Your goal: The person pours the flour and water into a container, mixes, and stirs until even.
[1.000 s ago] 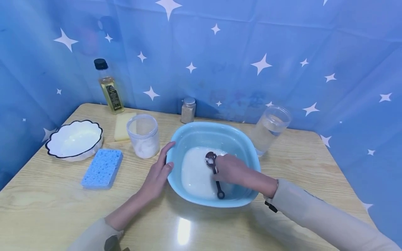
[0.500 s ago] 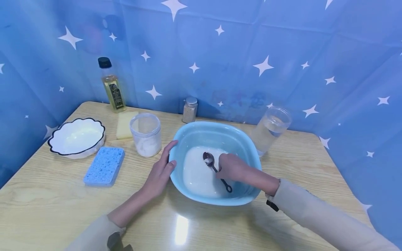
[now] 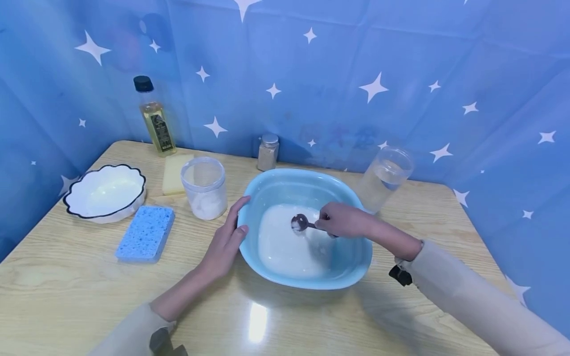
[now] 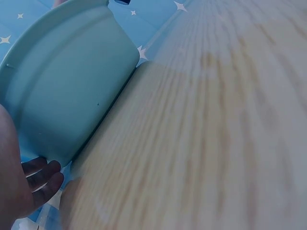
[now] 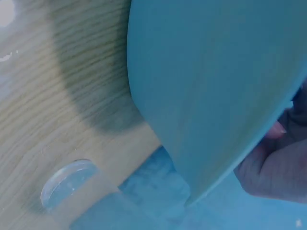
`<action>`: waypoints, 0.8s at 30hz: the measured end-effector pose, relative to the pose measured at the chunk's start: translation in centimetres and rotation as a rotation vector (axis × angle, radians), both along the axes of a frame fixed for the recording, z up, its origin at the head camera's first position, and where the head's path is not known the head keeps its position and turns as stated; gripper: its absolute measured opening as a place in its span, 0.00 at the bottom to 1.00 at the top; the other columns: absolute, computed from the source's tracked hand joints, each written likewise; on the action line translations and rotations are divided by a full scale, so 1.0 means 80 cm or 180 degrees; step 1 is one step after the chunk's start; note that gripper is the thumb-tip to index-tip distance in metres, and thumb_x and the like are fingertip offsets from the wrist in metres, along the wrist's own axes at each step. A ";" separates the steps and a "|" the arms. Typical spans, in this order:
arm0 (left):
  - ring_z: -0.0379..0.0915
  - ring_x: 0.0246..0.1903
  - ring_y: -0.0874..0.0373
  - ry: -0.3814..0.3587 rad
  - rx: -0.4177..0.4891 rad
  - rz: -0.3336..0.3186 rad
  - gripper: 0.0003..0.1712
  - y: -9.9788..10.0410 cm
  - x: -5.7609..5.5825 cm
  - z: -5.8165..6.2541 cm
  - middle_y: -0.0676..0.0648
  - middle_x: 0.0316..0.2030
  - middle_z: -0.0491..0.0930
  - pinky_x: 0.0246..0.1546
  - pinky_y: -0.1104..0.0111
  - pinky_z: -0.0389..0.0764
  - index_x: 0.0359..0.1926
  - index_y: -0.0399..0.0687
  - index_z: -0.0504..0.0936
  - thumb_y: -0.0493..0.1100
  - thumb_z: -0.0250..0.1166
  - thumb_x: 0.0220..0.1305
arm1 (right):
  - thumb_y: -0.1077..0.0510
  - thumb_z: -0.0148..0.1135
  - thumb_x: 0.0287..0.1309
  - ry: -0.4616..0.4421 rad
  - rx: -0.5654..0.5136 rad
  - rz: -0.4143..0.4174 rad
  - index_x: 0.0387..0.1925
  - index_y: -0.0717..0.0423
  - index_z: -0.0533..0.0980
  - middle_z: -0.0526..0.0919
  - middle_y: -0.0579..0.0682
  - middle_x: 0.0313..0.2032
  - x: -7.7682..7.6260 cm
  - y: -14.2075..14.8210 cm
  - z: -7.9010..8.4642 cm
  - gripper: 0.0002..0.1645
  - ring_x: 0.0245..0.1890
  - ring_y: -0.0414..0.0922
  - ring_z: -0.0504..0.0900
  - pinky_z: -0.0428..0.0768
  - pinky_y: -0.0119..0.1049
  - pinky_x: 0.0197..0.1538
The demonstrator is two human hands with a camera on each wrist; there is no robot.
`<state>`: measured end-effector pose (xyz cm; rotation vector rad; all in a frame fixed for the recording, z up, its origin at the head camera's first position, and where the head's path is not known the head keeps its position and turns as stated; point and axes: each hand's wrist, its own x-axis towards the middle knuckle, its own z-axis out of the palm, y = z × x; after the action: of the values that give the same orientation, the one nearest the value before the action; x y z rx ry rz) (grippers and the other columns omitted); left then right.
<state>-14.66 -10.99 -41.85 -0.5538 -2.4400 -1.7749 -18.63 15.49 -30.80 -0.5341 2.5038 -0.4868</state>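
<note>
A light blue basin (image 3: 307, 283) stands on the wooden table, with milky white liquid (image 3: 285, 252) spread over its bottom. My left hand (image 3: 222, 247) holds the basin's left rim, thumb at the edge. In the left wrist view, its other fingers (image 4: 45, 184) lie along the outer wall. Over the liquid, my right hand (image 3: 340, 220) pinches the handle of a small dark spoon (image 3: 300, 222) with a round bowl. White bits cling to that bowl, which points left. The basin wall hides most of the right hand in the right wrist view.
Behind the basin are a small shaker jar (image 3: 268, 152) and a clear glass of water (image 3: 385, 178). To its left stand a tub of white powder (image 3: 205, 190), a yellow sponge (image 3: 174, 174), an oil bottle (image 3: 157, 123), a blue sponge (image 3: 146, 233) and a scalloped white bowl (image 3: 107, 193).
My right hand has risen and shifted right. The spoon's handle swung from pointing down toward me to pointing right, its bowl staying over the liquid. My left hand stays at the rim.
</note>
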 end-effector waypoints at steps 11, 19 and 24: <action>0.72 0.51 0.50 -0.0030 0.0037 -0.0031 0.32 0.000 -0.002 0.002 0.45 0.63 0.63 0.42 0.59 0.78 0.69 0.73 0.50 0.43 0.42 0.66 | 0.55 0.59 0.59 0.0246 -0.0208 -0.0193 0.37 0.61 0.74 0.78 0.50 0.21 -0.002 0.022 0.017 0.12 0.19 0.41 0.69 0.67 0.35 0.25; 0.73 0.50 0.50 0.0011 0.0043 -0.0045 0.32 -0.001 -0.003 0.003 0.43 0.62 0.65 0.43 0.59 0.78 0.70 0.71 0.50 0.43 0.42 0.67 | 0.61 0.67 0.49 0.1696 -0.0117 0.0331 0.27 0.52 0.81 0.76 0.40 0.21 0.009 0.034 0.013 0.02 0.21 0.39 0.71 0.69 0.34 0.24; 0.74 0.48 0.49 -0.0013 0.0072 -0.0067 0.32 -0.001 -0.001 0.002 0.41 0.61 0.65 0.40 0.60 0.79 0.70 0.69 0.50 0.43 0.43 0.67 | 0.62 0.68 0.48 0.2161 0.0143 0.1030 0.23 0.50 0.82 0.75 0.39 0.20 0.009 0.036 0.007 0.04 0.21 0.38 0.69 0.67 0.32 0.23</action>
<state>-14.75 -11.11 -41.70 -0.5765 -2.4224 -1.8110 -17.88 18.39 -30.23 -1.2289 2.9499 -0.1276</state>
